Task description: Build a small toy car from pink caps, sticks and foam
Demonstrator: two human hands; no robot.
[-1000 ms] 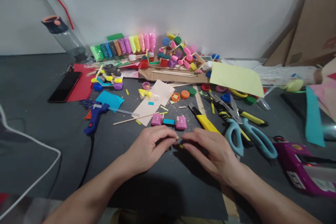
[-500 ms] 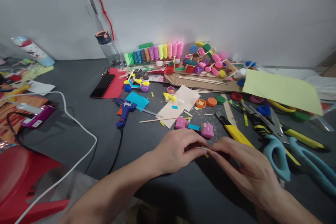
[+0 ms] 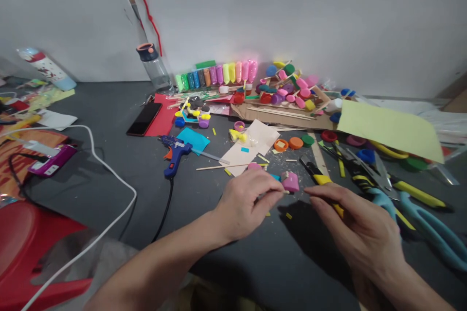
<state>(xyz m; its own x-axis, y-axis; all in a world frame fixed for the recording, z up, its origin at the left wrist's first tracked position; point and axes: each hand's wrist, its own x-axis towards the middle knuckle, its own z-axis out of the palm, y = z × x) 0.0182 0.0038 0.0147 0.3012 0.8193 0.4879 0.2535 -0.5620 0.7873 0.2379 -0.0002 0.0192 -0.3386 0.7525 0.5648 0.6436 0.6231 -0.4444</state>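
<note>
My left hand (image 3: 246, 201) is closed in a pinch. A small pale piece, like the end of a thin wooden stick (image 3: 286, 192), pokes out from its fingertips; the rest is hidden. To its right, my right hand (image 3: 355, 223) hovers above the desk with thumb and forefinger slightly apart, and I see nothing between them. Just beyond the left fingertips lies a pink block (image 3: 291, 181) joined to a blue strip (image 3: 276, 177); its other pink end is partly covered by my left hand. Below the fingers is a yellow scrap (image 3: 289, 215).
A yellow utility knife (image 3: 323, 178) and blue-handled scissors (image 3: 426, 218) lie at right. On the left are a blue glue gun (image 3: 177, 155), its black cord and a phone (image 3: 145, 119). Bottle caps, coloured clay packets (image 3: 219, 74), a stick (image 3: 219, 167) and a bottle (image 3: 156, 70) stand or lie further back.
My hands have come apart: the right one moved off to the right from the small stick, which stays in my left fingers. Both hands rose slightly, uncovering the yellow scrap.
</note>
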